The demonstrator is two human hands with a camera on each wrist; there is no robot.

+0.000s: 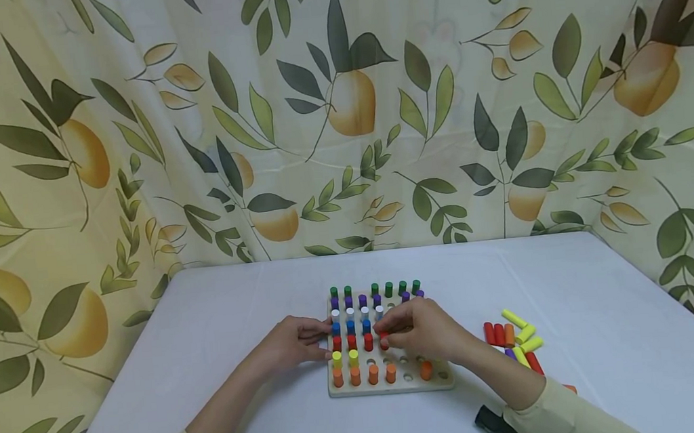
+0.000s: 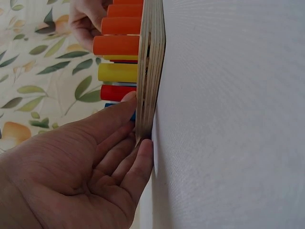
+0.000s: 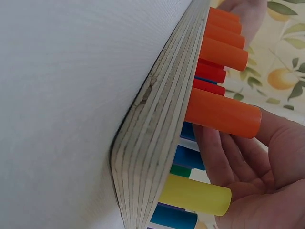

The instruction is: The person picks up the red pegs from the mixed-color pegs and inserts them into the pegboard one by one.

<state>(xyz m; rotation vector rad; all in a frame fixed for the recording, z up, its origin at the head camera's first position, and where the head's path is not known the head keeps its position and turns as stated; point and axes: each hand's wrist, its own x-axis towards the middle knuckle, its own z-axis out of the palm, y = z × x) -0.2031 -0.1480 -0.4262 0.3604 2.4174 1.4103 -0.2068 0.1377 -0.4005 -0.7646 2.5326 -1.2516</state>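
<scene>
A wooden pegboard (image 1: 391,388) lies on the table with rows of coloured pegs standing in it. At its left edge (image 2: 151,71) my left hand (image 1: 288,343) grips the board, thumb beside a red peg (image 2: 116,92) and the other fingers along the side. My right hand (image 1: 424,327) reaches over the board from the right and pinches a red peg (image 1: 384,342) at the fourth place of the red row. Orange pegs (image 1: 374,375) fill most of the front row; behind it stand two yellow pegs (image 1: 354,358) on the left. The right hand covers part of the board's right side.
Loose pegs, yellow (image 1: 514,317), red (image 1: 489,333) and other colours, lie in a heap right of the board, partly behind my right forearm. A white cloth (image 1: 255,288) covers the table. A patterned curtain (image 1: 332,177) hangs behind it.
</scene>
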